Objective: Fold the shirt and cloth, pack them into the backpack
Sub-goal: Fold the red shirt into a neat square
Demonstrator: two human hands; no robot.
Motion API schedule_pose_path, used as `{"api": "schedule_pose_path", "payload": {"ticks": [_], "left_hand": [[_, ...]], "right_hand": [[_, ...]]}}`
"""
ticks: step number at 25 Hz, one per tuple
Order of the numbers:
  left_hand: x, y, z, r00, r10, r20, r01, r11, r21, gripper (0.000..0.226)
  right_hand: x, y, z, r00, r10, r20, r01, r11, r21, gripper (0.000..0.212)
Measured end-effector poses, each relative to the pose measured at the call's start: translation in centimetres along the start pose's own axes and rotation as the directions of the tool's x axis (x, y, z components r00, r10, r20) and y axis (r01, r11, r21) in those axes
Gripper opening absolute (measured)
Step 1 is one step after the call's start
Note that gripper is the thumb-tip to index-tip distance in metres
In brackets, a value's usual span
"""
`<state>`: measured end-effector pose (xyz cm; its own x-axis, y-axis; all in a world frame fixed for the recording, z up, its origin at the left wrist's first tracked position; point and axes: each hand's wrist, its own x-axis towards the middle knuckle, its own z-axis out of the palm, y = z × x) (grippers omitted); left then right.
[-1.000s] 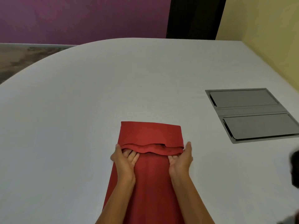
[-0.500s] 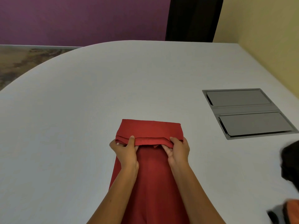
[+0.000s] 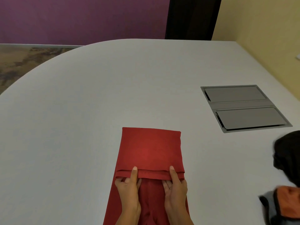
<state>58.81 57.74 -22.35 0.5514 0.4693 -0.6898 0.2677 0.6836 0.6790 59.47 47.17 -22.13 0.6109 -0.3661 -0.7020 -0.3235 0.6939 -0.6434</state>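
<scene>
Both hands, the left hand (image 3: 128, 186) and right hand (image 3: 176, 186), now pinch the red shirt's (image 3: 151, 150) folded edge, drawn nearer than before; the backpack (image 3: 285, 203) shows more at the table's (image 3: 81, 111) right.

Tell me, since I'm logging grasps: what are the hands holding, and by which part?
Both the left hand and right hand pinch the red cloth by the near edge of its folded-over flap.
</scene>
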Motion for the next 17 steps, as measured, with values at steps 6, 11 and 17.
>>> {"api": "schedule_pose_path", "payload": {"ticks": [6,11,17], "left_hand": [[0.3,0.9,0.9,0.990,-0.015,0.139,0.008,0.999,0.051,0.039],[0.0,1.0,0.6,0.990,0.073,0.124,-0.075,0.997,0.015,0.053],[-1.2,-1.3,-2.0,0.996,-0.021,-0.089,0.028,0.996,0.079,0.047]], "right_hand": [[-0.1,-0.5,1.9,0.996,0.067,0.064,-0.068,0.998,0.006,0.040],[-0.3,-0.5,1.9,0.995,0.071,0.067,-0.070,0.997,-0.014,0.042],[-0.7,1.2,-1.1,0.995,0.044,-0.089,-0.053,0.994,-0.099,0.047]]}}
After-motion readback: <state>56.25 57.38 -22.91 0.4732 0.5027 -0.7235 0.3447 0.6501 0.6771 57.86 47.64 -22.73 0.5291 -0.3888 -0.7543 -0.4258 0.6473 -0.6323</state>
